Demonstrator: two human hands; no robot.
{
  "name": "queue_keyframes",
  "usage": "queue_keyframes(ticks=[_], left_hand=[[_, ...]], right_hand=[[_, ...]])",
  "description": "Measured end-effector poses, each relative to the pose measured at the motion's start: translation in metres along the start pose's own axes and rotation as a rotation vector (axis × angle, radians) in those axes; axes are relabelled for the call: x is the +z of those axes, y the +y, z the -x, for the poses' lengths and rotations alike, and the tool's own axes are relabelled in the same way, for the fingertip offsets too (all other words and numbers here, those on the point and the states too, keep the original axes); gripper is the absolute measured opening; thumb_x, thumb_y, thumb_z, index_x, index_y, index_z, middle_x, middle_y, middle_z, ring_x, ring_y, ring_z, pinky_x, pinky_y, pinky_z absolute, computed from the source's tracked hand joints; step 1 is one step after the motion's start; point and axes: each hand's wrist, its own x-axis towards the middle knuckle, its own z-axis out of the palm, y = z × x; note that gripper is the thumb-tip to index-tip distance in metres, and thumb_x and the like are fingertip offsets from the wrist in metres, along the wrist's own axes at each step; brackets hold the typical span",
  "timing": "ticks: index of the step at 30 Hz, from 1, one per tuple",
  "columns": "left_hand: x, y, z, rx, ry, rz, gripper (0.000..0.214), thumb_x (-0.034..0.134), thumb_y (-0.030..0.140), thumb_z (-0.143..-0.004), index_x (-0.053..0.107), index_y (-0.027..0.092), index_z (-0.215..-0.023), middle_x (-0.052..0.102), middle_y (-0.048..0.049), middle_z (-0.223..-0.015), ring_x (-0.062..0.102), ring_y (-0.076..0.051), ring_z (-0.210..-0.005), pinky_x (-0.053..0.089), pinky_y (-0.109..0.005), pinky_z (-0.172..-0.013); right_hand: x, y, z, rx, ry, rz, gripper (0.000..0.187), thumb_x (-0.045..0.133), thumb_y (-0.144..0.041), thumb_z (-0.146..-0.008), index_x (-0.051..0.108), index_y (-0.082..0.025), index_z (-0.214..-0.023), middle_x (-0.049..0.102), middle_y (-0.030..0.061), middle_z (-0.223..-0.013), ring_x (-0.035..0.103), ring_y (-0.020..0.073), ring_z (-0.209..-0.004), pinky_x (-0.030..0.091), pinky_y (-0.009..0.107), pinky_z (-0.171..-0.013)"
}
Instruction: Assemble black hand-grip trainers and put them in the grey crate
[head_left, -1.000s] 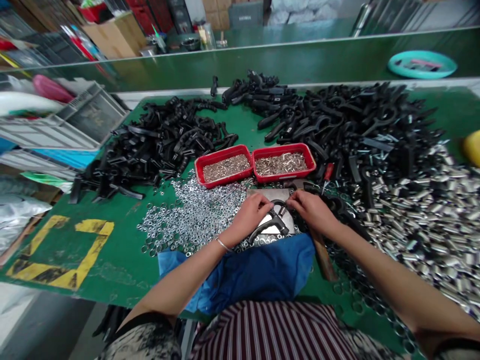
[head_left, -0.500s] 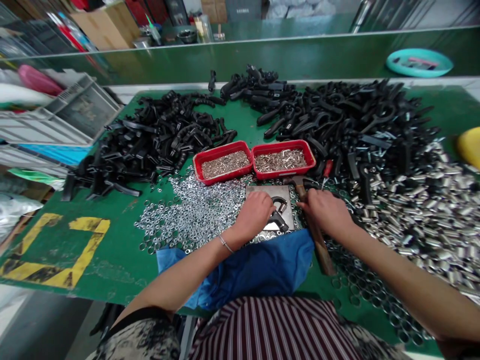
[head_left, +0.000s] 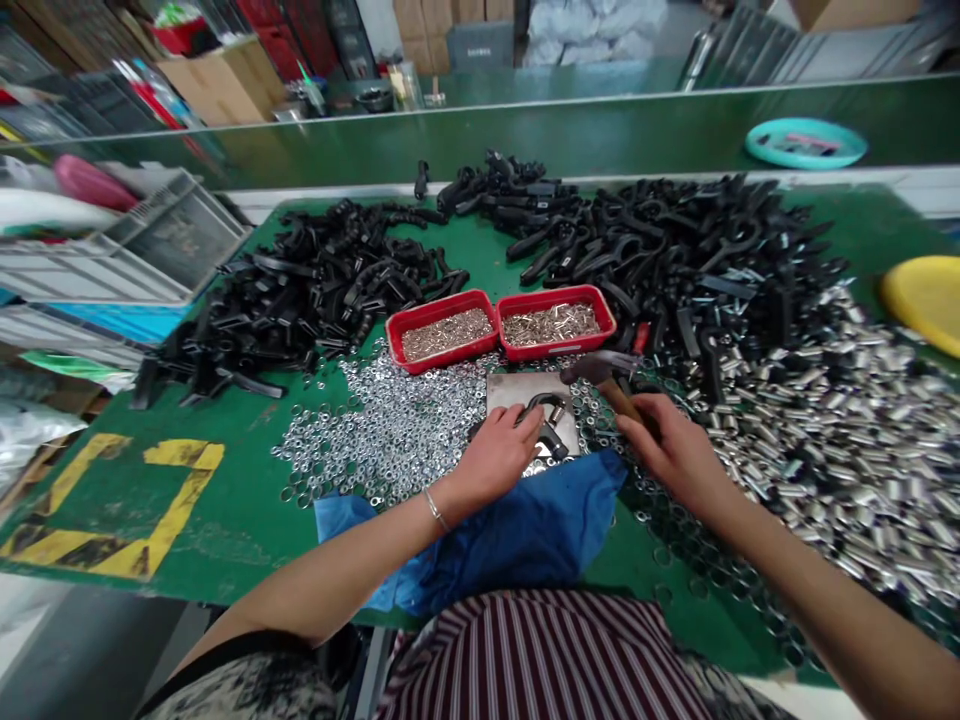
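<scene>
My left hand (head_left: 501,450) is closed on a black curved part (head_left: 553,437) that lies on a square metal plate (head_left: 504,388). A small silver cylinder (head_left: 557,413) shows within the part's curve. Wrapped round the wooden handle of a hammer (head_left: 616,398) is my right hand (head_left: 675,450). The hammer's head hangs just right of the plate's upper corner, close to the black part but apart from it. A blue cloth (head_left: 517,530) lies in front of the plate.
Two red trays (head_left: 442,362) of small metal pins stand behind the plate. Loose metal rings (head_left: 405,430) spread left, silver cylinders (head_left: 847,430) right. Black parts form a left heap (head_left: 315,270) and a right heap (head_left: 675,240). A yellow plate (head_left: 926,300) sits at far right.
My right hand has taken the hammer up from the table, its head now raised beside the plate. My left hand has shifted its grip on the black part.
</scene>
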Motion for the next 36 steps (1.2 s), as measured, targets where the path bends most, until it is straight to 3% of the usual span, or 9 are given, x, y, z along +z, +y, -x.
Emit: queue_keyframes(ticks=[6, 11, 14, 16, 20, 23, 28, 32, 36], left_hand=[[0.001, 0.001, -0.004, -0.027, 0.006, 0.051, 0.041, 0.039, 0.02, -0.102, 0.051, 0.008, -0.14, 0.053, -0.0161, -0.145, 0.051, -0.031, -0.123, 0.045, -0.047, -0.099], [-0.028, -0.012, -0.012, -0.162, 0.097, 0.495, 0.054, 0.043, 0.025, -0.102, 0.031, 0.021, -0.154, 0.056, -0.0142, -0.139, 0.061, -0.024, -0.112, 0.052, -0.041, -0.094], [-0.028, -0.026, -0.018, -0.366, 0.174, 0.762, 0.064, 0.048, 0.03, -0.099, 0.021, 0.025, -0.157, 0.06, -0.0129, -0.131, 0.065, -0.021, -0.103, 0.055, -0.039, -0.09], [-0.015, -0.034, -0.018, -0.451, 0.183, 0.733, 0.068, 0.061, 0.032, -0.091, 0.032, 0.02, -0.152, 0.057, -0.0153, -0.133, 0.061, -0.026, -0.113, 0.052, -0.045, -0.098], [0.013, -0.043, -0.009, -0.441, 0.11, 0.532, 0.039, 0.068, 0.036, -0.087, 0.062, 0.018, -0.122, 0.053, -0.0142, -0.134, 0.048, -0.032, -0.129, 0.039, -0.053, -0.11], [0.016, -0.047, -0.001, -0.4, 0.092, 0.527, 0.033, 0.065, 0.041, -0.091, 0.066, 0.018, -0.115, 0.056, -0.012, -0.131, 0.05, -0.029, -0.126, 0.039, -0.05, -0.109], [0.012, -0.048, 0.004, -0.387, 0.102, 0.557, 0.038, 0.07, 0.043, -0.088, 0.066, 0.02, -0.118, 0.056, -0.0103, -0.134, 0.049, -0.028, -0.127, 0.037, -0.048, -0.11], [0.017, -0.042, 0.007, -0.43, 0.16, 0.555, 0.046, 0.07, 0.043, -0.089, 0.06, 0.016, -0.124, 0.057, -0.0127, -0.135, 0.048, -0.028, -0.128, 0.036, -0.047, -0.112], [0.017, -0.038, 0.011, -0.398, 0.165, 0.584, 0.052, 0.07, 0.042, -0.088, 0.054, 0.016, -0.13, 0.056, -0.0132, -0.135, 0.047, -0.027, -0.129, 0.035, -0.046, -0.112]], right_hand=[[-0.006, 0.001, 0.01, 0.055, -0.216, -0.06, 0.026, 0.045, -0.045, -0.099, 0.054, -0.021, -0.096, 0.065, 0.0052, -0.08, 0.061, 0.0197, -0.064, 0.045, 0.03, -0.059], [-0.038, 0.036, -0.002, 0.36, -0.058, -0.439, 0.031, 0.042, -0.053, -0.1, 0.05, -0.023, -0.105, 0.068, 0.0056, -0.082, 0.054, 0.0146, -0.049, 0.044, 0.029, -0.047], [-0.063, 0.071, -0.016, 0.416, 0.08, -0.16, 0.024, 0.045, -0.043, -0.1, 0.054, -0.021, -0.102, 0.07, 0.0164, -0.096, 0.065, 0.0221, -0.07, 0.05, 0.036, -0.064], [-0.072, 0.086, -0.03, 0.345, 0.155, 0.142, 0.022, 0.051, -0.036, -0.098, 0.06, -0.018, -0.105, 0.067, 0.0236, -0.109, 0.064, 0.033, -0.1, 0.047, 0.045, -0.086], [-0.051, 0.079, -0.07, 0.157, 0.145, 0.444, 0.029, 0.05, -0.036, -0.099, 0.067, -0.015, -0.111, 0.067, 0.022, -0.113, 0.06, 0.0343, -0.114, 0.042, 0.046, -0.098], [-0.018, 0.057, -0.103, 0.313, -0.017, 0.464, 0.045, 0.047, -0.05, -0.099, 0.069, -0.011, -0.104, 0.071, 0.0217, -0.097, 0.068, 0.0322, -0.095, 0.049, 0.041, -0.08], [0.004, 0.043, -0.127, 0.444, 0.03, 0.553, 0.051, 0.058, -0.05, -0.093, 0.068, -0.004, -0.11, 0.07, 0.0283, -0.105, 0.069, 0.0351, -0.1, 0.052, 0.041, -0.079], [-0.007, 0.063, -0.122, 0.486, 0.0, 0.342, 0.027, 0.062, -0.034, -0.089, 0.074, -0.009, -0.09, 0.073, 0.0199, -0.087, 0.071, 0.0287, -0.084, 0.053, 0.035, -0.071], [-0.014, 0.081, -0.118, 0.617, -0.036, -0.303, 0.013, 0.065, -0.018, -0.084, 0.07, -0.014, -0.072, 0.065, 0.0061, -0.058, 0.057, 0.0142, -0.05, 0.046, 0.024, -0.048]])
